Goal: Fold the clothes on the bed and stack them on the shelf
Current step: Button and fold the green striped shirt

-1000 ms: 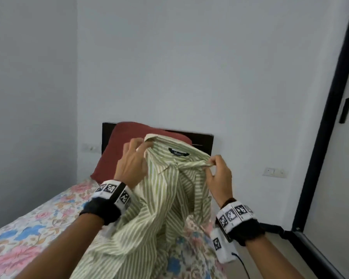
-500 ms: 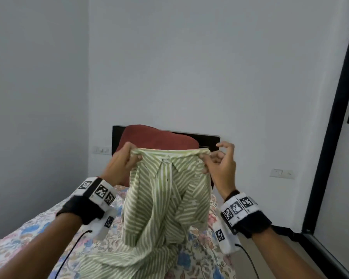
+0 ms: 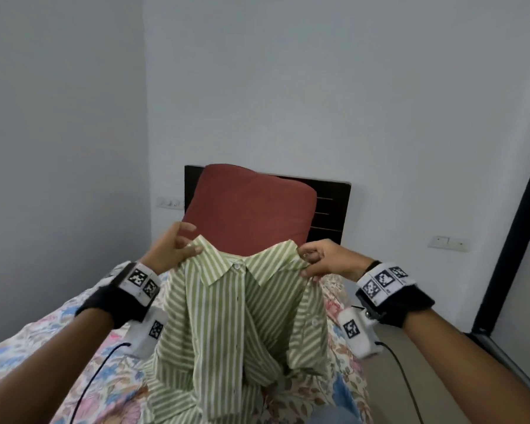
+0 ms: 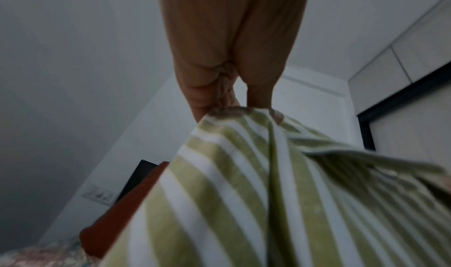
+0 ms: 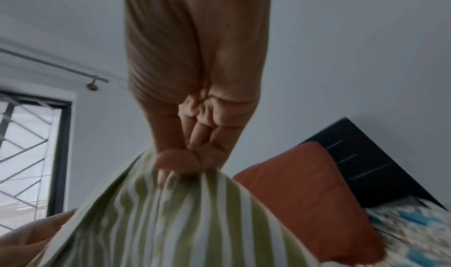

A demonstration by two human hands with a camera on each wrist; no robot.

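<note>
Shirt point(image 3: 239, 316) above bed point(image 3: 43, 356), before pillow point(image 3: 248, 209)

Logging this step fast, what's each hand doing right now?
Left hand: pinches the striped shirt at one shoulder.
Right hand: pinches the same shirt at the other shoulder.
</note>
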